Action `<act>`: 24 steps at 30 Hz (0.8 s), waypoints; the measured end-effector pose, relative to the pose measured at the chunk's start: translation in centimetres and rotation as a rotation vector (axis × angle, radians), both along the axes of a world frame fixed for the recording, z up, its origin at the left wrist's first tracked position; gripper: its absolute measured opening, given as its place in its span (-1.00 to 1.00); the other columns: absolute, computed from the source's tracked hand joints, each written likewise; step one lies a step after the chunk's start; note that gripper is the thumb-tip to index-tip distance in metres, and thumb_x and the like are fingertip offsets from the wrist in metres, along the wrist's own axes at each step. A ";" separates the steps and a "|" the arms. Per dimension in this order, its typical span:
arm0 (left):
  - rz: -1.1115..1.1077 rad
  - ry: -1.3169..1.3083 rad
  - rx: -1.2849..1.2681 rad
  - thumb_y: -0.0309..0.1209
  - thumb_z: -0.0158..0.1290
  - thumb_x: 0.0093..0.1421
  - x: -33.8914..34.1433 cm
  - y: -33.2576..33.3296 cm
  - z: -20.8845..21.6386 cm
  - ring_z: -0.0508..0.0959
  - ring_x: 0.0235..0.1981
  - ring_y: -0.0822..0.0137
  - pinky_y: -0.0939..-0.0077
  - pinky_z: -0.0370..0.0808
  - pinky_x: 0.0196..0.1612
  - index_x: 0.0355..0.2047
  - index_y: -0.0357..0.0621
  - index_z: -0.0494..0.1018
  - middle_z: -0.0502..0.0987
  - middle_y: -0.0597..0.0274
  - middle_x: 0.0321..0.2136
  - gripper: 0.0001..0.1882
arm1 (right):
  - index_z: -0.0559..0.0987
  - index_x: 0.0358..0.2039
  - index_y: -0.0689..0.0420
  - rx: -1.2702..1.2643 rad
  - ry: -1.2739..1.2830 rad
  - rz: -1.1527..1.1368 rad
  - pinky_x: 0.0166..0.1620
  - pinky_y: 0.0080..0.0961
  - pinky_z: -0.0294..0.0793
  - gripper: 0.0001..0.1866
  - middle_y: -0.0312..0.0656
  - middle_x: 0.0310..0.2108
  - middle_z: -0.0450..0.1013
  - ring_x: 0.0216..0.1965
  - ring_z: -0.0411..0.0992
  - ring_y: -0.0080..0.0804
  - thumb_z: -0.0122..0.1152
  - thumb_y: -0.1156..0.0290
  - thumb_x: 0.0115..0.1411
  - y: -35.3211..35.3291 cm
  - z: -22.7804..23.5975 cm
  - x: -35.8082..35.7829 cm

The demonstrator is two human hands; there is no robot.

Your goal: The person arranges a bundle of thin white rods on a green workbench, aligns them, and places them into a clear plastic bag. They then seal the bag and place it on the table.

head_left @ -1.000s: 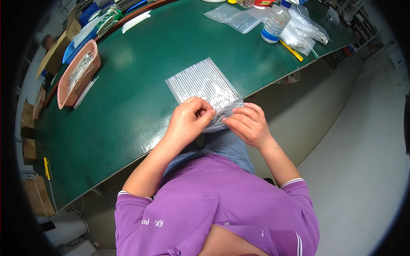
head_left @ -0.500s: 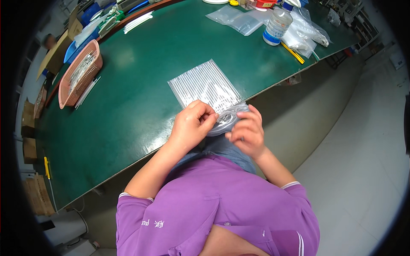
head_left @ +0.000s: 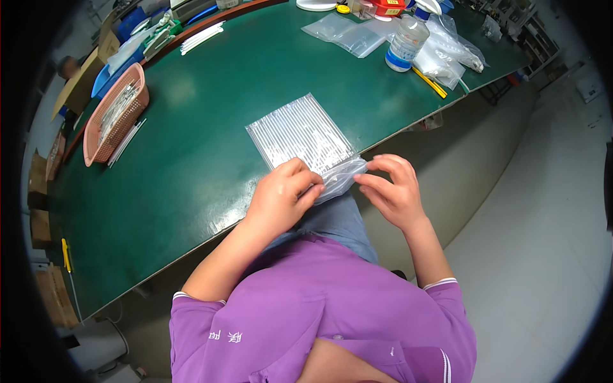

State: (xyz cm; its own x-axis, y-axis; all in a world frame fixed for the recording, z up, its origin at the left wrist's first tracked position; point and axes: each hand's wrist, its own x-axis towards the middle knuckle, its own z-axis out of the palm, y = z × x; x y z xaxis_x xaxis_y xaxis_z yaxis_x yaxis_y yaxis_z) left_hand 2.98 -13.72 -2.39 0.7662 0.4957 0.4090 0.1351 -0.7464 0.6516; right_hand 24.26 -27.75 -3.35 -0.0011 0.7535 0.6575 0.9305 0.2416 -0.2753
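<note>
A clear plastic bag (head_left: pixel 301 131) holding a row of thin, straight white-and-grey sticks lies at the table's front edge. Its loose, crumpled mouth (head_left: pixel 341 180) hangs over the edge toward me. My left hand (head_left: pixel 281 195) is closed on the left side of that mouth, thumb and forefinger pinched together. At the right corner of the mouth is my right hand (head_left: pixel 394 189), thumb and forefinger apart, their tips beside or lightly touching the film.
The green table (head_left: pixel 191 134) carries a pink basket (head_left: pixel 116 115) of thin pieces at left. A spray bottle (head_left: pixel 407 43), yellow pencil-like sticks (head_left: pixel 430 82) and flat plastic bags (head_left: pixel 348 33) lie at the far right. A yellow-handled tool (head_left: pixel 66 255) lies at the near left.
My right hand has moved right and its fingers have spread apart. The bag's mouth, bunched in loops before, is now pulled out flatter. My left hand keeps its pinch.
</note>
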 end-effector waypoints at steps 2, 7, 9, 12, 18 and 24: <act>-0.029 0.020 0.167 -0.45 0.33 0.00 -0.2 -0.6 0.9 0.50 -0.41 0.21 0.33 0.44 -0.37 -0.39 -0.15 0.56 0.48 0.21 -0.42 -0.82 | 0.67 -0.26 -0.05 -0.003 -0.027 0.039 0.03 -0.24 0.42 -0.71 -0.33 -0.27 0.50 -0.06 0.48 -0.27 0.45 0.45 -0.06 1.4 0.4 0.4; -0.006 0.050 0.345 -0.43 0.34 -0.03 -0.8 -1.1 1.6 0.51 -0.33 0.14 0.25 0.44 -0.33 -0.36 -0.11 0.55 0.49 0.20 -0.36 -0.78 | 0.62 -0.36 -0.02 -0.035 -0.082 0.099 -0.02 -0.27 0.42 -0.81 -0.36 -0.32 0.49 -0.11 0.48 -0.30 0.44 0.41 -0.02 3.3 0.9 1.8; -0.007 0.082 0.343 -0.46 0.31 0.01 -1.9 -0.3 1.1 0.50 -0.33 0.13 0.25 0.44 -0.32 -0.38 -0.14 0.55 0.49 0.19 -0.35 -0.82 | 0.61 -0.38 -0.01 -0.065 -0.022 0.088 -0.05 -0.29 0.41 -0.85 -0.36 -0.33 0.49 -0.14 0.47 -0.31 0.42 0.41 0.01 3.6 0.9 1.9; 0.059 0.058 0.114 -0.50 0.24 0.07 -3.1 0.6 0.2 0.50 -0.34 0.15 0.32 0.44 -0.33 -0.37 -0.18 0.55 0.49 0.18 -0.34 -0.89 | 0.59 -0.41 0.02 -0.144 0.085 0.104 -0.08 -0.31 0.40 -0.89 -0.35 -0.35 0.49 -0.18 0.47 -0.31 0.38 0.41 0.06 4.3 0.8 2.0; 0.089 0.190 -0.338 -0.47 0.14 0.24 -3.4 2.5 0.4 0.49 -0.43 0.36 0.45 0.43 -0.34 -0.36 -0.30 0.56 0.46 0.22 -0.47 -0.88 | 0.61 -0.40 0.04 -0.262 0.137 0.222 -0.05 -0.31 0.42 -0.93 -0.34 -0.37 0.50 -0.21 0.47 -0.31 0.31 0.45 0.06 5.0 2.1 3.1; 0.099 0.120 -0.055 -0.53 0.20 0.13 -3.0 1.4 0.6 0.53 -0.39 0.28 0.41 0.47 -0.34 -0.37 -0.22 0.57 0.49 0.21 -0.45 -0.94 | 0.59 -0.43 0.01 -0.246 0.090 0.209 -0.03 -0.31 0.42 -0.88 -0.36 -0.36 0.48 -0.18 0.47 -0.34 0.36 0.46 -0.02 4.7 2.0 2.6</act>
